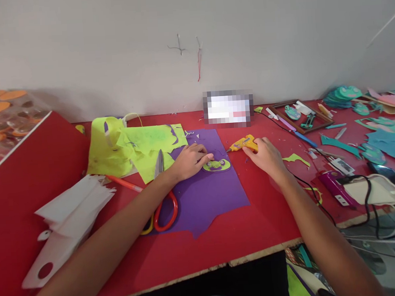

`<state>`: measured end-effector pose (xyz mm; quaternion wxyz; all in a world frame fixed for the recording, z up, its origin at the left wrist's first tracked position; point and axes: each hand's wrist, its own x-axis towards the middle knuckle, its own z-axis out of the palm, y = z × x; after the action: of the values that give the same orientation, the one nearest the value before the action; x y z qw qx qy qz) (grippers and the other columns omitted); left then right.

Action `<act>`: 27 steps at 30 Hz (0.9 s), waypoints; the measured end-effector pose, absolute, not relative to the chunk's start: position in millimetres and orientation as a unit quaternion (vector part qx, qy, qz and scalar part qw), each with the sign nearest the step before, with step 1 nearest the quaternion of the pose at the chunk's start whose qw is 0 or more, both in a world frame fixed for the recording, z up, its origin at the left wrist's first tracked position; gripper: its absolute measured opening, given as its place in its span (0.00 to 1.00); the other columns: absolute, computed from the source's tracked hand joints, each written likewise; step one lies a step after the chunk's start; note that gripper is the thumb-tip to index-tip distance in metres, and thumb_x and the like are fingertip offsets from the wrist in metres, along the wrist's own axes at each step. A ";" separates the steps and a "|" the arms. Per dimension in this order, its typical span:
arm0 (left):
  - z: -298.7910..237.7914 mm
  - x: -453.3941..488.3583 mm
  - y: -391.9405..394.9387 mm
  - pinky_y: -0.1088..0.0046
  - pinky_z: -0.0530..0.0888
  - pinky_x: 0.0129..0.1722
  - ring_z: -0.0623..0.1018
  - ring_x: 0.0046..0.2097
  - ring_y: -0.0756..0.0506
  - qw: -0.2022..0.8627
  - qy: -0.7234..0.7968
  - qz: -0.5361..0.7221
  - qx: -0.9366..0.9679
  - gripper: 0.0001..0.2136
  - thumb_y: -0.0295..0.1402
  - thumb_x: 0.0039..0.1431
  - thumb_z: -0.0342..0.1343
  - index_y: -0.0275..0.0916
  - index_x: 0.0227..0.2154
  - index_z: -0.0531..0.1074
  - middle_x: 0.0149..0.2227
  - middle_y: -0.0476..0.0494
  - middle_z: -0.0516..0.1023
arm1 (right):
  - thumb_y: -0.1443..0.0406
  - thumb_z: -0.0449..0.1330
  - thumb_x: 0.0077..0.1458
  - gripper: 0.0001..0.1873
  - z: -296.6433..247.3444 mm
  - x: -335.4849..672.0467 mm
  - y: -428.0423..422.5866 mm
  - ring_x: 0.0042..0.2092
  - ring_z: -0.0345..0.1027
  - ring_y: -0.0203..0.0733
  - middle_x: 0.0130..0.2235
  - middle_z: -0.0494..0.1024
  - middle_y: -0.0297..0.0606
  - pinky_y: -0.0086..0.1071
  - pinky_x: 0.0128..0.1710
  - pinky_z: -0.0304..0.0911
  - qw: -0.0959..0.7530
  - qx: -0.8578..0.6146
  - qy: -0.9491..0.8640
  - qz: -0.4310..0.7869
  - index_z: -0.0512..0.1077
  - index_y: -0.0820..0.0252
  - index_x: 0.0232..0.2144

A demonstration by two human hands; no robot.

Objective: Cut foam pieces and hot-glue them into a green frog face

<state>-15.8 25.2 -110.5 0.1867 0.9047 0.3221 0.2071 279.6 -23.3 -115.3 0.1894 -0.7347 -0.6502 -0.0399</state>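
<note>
Scissors [176, 207] beneath left forearm [122, 226], easily snagged by a sideways sweep; left grip [192, 161] loosely curled at lime-green cut-out [218, 163] on purple sheet [207, 194], hold impossible to tell; right grip [265, 155] closed around yellow glue gun [243, 143], risking burns from a stray nozzle [230, 150].

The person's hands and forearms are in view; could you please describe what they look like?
The left hand and right hand are bare, without gloves; no rings or watches are visible. The left forearm and right forearm show no sleeves.
</note>
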 end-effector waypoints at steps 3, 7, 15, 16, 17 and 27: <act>-111.3 -15.6 25.3 0.64 0.64 0.46 0.74 0.44 0.43 0.184 0.321 0.220 0.903 0.24 0.46 0.72 0.41 0.44 0.40 0.83 0.40 0.43 0.78 | 0.47 0.55 0.61 0.21 -114.3 283.1 -23.2 0.38 0.68 0.50 0.38 0.72 0.45 0.37 0.32 0.56 0.195 -0.734 -0.650 -0.041 0.72 0.59 0.35; -107.6 -15.5 22.7 0.64 0.65 0.47 0.74 0.44 0.43 0.188 0.328 0.235 0.896 0.24 0.45 0.72 0.41 0.41 0.37 0.83 0.40 0.42 0.78 | 0.50 0.56 0.62 0.18 -109.1 284.2 -22.3 0.39 0.67 0.50 0.35 0.72 0.43 0.39 0.37 0.60 0.268 -0.694 -0.666 -0.059 0.72 0.58 0.32; -109.1 -15.2 25.3 0.66 0.66 0.46 0.74 0.43 0.43 0.186 0.302 0.219 0.909 0.24 0.44 0.73 0.38 0.38 0.37 0.79 0.38 0.41 0.77 | 0.60 0.53 0.66 0.11 -99.0 254.0 -33.7 0.45 0.70 0.46 0.41 0.76 0.41 0.40 0.46 0.65 0.341 -0.541 -0.768 0.035 0.74 0.55 0.39; -110.2 -15.3 26.3 0.66 0.66 0.46 0.73 0.43 0.43 0.182 0.295 0.215 0.913 0.24 0.44 0.73 0.38 0.38 0.37 0.78 0.38 0.41 0.76 | 0.60 0.54 0.66 0.10 -100.4 250.5 -34.7 0.46 0.70 0.47 0.42 0.77 0.40 0.41 0.47 0.66 0.328 -0.520 -0.787 0.053 0.75 0.54 0.39; -111.2 -15.4 27.3 0.66 0.66 0.46 0.73 0.42 0.43 0.179 0.292 0.213 0.915 0.24 0.43 0.73 0.38 0.38 0.36 0.78 0.37 0.41 0.76 | 0.60 0.54 0.66 0.10 -102.3 247.5 -35.3 0.47 0.71 0.47 0.42 0.77 0.40 0.41 0.48 0.66 0.312 -0.500 -0.805 0.068 0.75 0.53 0.40; -115.0 -14.9 31.7 0.68 0.68 0.44 0.73 0.42 0.45 0.209 0.287 0.222 0.908 0.12 0.32 0.69 0.46 0.38 0.38 0.75 0.40 0.41 0.75 | 0.58 0.60 0.63 0.10 -108.4 237.5 -35.6 0.47 0.71 0.49 0.43 0.76 0.41 0.43 0.47 0.67 0.235 -0.477 -0.842 0.088 0.76 0.53 0.44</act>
<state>-14.9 31.7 -115.0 0.2093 0.9079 0.2873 0.2220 237.5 -35.6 -108.4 0.2348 -0.4769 -0.8425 0.0879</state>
